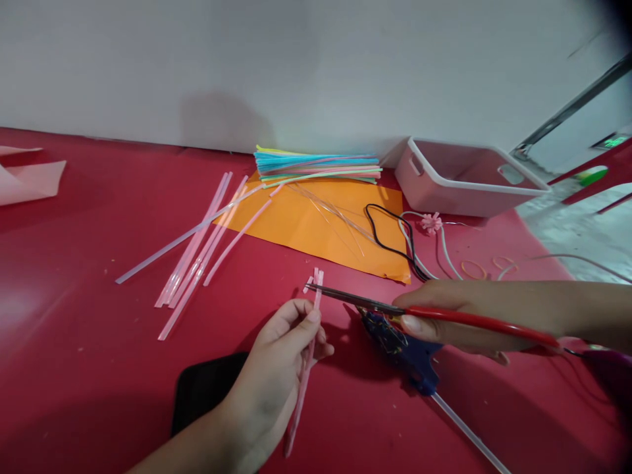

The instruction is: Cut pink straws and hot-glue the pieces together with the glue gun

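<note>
My left hand (279, 359) pinches a pink straw (302, 388) and holds it upright over the red table (99, 368). Its top end is split into strips at about the middle of the view. My right hand (459, 319) grips red-handled scissors (434, 315). Their dark blades point left, and the tips touch the straw's split top. Under my right hand lies a blue glue gun (409, 355) with a clear glue stick (469, 431) sticking out toward the lower right.
Several loose pink straws (197, 253) lie to the left, by an orange paper sheet (320, 224). A stack of coloured straws (318, 166) sits by the wall. A white basket (464, 174), cables (395, 243), a small pink flower (431, 223), rubber bands (474, 268) and a black phone (207, 388) are nearby.
</note>
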Demonstrator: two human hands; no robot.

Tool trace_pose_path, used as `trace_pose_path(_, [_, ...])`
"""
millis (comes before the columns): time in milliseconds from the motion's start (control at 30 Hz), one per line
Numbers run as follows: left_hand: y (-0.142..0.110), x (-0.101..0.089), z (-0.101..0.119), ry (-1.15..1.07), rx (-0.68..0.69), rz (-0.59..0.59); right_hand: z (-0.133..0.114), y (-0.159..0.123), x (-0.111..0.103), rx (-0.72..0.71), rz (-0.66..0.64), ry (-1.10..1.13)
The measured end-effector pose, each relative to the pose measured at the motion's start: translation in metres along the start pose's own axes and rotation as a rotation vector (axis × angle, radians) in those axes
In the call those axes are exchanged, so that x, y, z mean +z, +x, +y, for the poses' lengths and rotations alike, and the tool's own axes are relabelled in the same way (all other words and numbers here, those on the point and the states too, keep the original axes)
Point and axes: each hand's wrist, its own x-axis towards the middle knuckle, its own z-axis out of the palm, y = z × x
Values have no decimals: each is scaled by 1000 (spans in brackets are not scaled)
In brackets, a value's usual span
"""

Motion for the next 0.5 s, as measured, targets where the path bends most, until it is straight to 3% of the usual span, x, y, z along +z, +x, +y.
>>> trace_pose_path(500, [0,-1,2,72,-35,24,0,7,-2,-4,-26,50])
